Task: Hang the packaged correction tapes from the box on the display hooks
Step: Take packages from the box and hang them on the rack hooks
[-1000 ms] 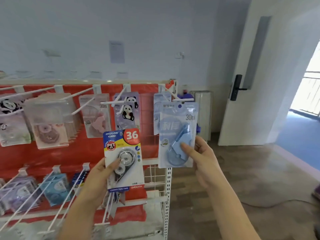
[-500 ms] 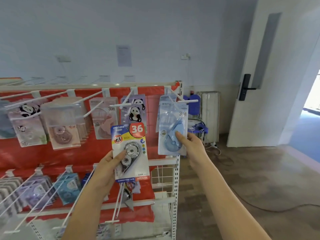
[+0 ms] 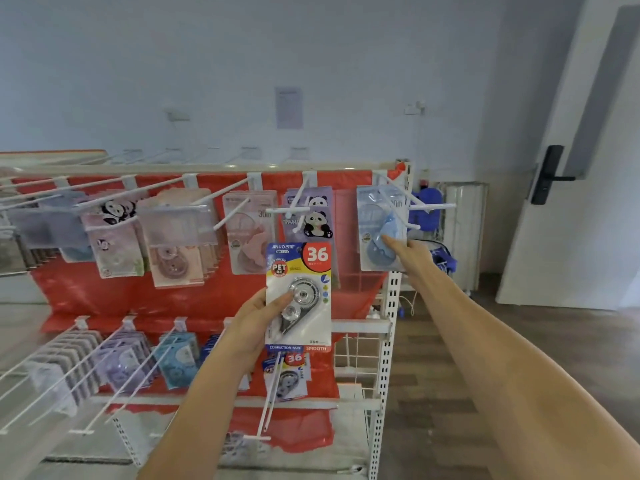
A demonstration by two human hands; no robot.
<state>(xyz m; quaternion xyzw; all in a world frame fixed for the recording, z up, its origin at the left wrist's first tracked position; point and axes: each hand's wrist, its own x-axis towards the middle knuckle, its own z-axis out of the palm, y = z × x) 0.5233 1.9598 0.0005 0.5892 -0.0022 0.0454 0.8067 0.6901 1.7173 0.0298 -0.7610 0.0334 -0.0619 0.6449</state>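
Pushed back along its hook, blue pack (image 3: 380,233) pinched by right hand (image 3: 410,251); left hand (image 3: 258,327) grips "36" pack (image 3: 298,296)

I am gripping a glossy printed card pack (image 3: 298,296) with a clear plastic blister; white-coated metal hooks (image 3: 398,202) are jutting from a rack draped in shiny red plastic sheeting (image 3: 207,292).

The left hand (image 3: 256,327), on a bare forearm rising from the bottom centre of the frame, sits at mid-frame with its thumb laid forward and fingers curled in a grip, while the right hand (image 3: 410,252), arm stretched up from the lower right corner, reaches right of centre, thumb extended, pinching.
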